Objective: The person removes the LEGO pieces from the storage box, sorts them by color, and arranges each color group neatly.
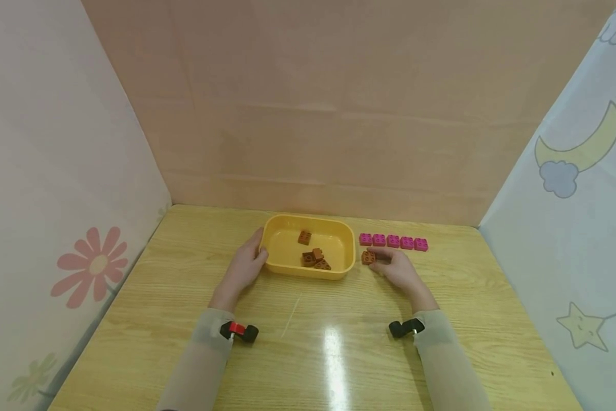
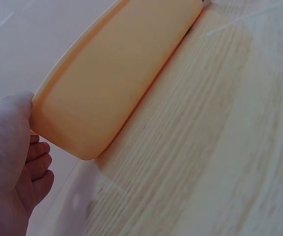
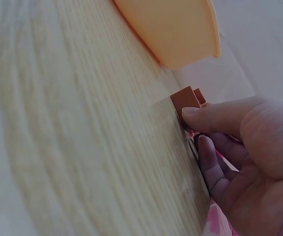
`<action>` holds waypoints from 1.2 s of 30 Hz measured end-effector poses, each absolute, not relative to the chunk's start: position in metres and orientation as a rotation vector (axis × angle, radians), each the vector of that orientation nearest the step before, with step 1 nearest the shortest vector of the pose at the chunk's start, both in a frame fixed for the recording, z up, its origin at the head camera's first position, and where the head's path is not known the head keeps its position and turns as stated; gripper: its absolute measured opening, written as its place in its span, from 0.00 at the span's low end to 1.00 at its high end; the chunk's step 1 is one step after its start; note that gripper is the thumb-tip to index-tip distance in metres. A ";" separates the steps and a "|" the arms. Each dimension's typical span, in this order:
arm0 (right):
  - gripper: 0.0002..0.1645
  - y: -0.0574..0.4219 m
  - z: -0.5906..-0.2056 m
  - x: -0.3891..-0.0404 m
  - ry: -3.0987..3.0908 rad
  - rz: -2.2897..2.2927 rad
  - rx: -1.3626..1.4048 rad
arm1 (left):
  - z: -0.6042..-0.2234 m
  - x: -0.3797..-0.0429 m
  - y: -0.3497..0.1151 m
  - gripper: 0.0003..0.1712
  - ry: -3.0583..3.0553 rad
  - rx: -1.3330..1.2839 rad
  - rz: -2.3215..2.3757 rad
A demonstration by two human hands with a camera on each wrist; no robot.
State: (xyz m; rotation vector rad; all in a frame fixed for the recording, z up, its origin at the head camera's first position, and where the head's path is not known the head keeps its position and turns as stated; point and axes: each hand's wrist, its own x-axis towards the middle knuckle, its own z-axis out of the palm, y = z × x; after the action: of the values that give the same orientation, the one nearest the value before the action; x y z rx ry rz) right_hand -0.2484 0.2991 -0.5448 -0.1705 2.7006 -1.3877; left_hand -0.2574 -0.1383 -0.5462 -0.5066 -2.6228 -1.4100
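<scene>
A yellow plastic tray (image 1: 308,273) stands toward the back of the table. My left hand (image 1: 244,266) grips its left end, the thumb at the rim and the fingers bent behind the end wall in the left wrist view. Inside lie several brown toy bricks (image 1: 305,237), most of them bunched at the front. Just right of the tray, my right hand (image 1: 397,268) pinches a brown brick (image 3: 184,101) between thumb and fingers, low at the tabletop. Behind that hand, several pink bricks (image 1: 393,241) form a row with studs up.
The wooden table (image 1: 308,337) meets a plain backdrop (image 1: 318,142) behind the tray. Patterned cloth walls (image 1: 544,240) rise at both sides. Each forearm wears a dark wrist strap with a small camera (image 1: 249,333).
</scene>
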 end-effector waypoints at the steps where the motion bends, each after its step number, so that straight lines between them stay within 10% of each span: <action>1: 0.30 0.299 -0.545 -0.248 2.702 -1.389 -0.174 | -0.546 -0.257 -0.138 0.35 -2.623 -0.507 -1.409; 36: 0.32 0.297 -0.545 -0.247 2.679 -1.439 -0.183 | -0.545 -0.258 -0.138 0.36 -2.630 -0.496 -1.407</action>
State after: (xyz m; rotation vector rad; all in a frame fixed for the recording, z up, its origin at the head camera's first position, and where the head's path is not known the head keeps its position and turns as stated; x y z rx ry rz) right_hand -0.2467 0.2966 -0.5450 -0.1825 2.6788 -1.4390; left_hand -0.2583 -0.1385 -0.5451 -0.4955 -2.6300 -1.4066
